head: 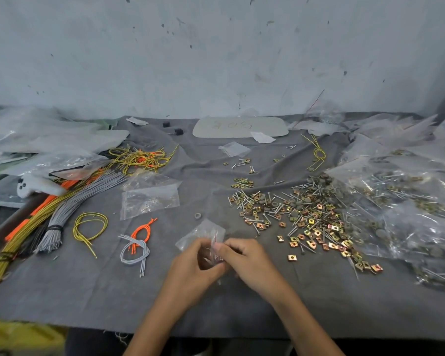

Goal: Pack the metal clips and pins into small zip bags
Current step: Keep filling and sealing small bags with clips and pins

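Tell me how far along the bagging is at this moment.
Done: a clear bag lying mid-cloth seems to hold some parts, though its contents are unclear. In hand: the left hand and right hand both grip a small zip bag, apparently filling or sealing it. Left: a large loose pile of clips and pins on the right, plus small groups behind it. Most of the job remains.

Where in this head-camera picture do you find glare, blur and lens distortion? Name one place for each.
Head view: glare streaks the large plastic bags at right; head view: the small zip bag pinched between left hand and right hand looks smeared; head view: the wide lens bows the grey cloth at its near edge; light is flat, shadows faint.
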### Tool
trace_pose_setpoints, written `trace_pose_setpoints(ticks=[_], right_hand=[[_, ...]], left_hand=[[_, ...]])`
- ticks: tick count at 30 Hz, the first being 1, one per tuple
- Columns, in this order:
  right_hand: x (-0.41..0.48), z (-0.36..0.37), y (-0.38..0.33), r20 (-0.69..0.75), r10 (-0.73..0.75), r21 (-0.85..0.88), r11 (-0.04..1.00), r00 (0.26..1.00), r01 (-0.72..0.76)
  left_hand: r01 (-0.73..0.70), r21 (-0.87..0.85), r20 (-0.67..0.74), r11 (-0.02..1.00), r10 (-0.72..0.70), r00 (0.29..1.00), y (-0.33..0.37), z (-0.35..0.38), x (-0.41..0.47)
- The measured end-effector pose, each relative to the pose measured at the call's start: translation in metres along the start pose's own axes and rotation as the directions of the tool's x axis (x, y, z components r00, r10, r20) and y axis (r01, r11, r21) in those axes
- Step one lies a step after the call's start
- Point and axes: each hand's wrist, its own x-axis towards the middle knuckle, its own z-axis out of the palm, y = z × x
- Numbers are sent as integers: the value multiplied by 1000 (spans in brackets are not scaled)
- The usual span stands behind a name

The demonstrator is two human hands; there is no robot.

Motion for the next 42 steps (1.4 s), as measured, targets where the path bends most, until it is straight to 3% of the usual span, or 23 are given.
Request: trace_pose_setpoints(ticks=[7,12,16,20,25,28,37,42], right_hand=[[0,5,10,-30,-19,-72,997,999,17],[-3,7,9,-115,-24,-137,990,993,8],[-4,6,4,-143,7,-201,979,990,-36],[-5,6,1,-139,6,-197,980,990,-33],[-7,5,-2,-109,-4,-218,976,994,-20],[-6,5,-1,-113,-7,-234,972,994,-20],[-6,7,-4,-38,-4,-341,940,999,-9],[3,7,-8,10,-24,-292,956,1000,26]], left_hand=[[112,1,-3,994,-112,994,4,-11,4],[-2,263,-247,965,69,967,5,-20,0],[-102,259,-136,960,141,981,5,-16,-3],[-54,146,-41,988,60,997,6,-3,-9],[-2,291,-146,957,47,988,5,4,-9],[-2,276,-147,961,44,988,5,-1,-9],[-200,552,-122,809,316,941,12,-6,-24],[-146,583,-215,799,325,921,10,-13,-28]])
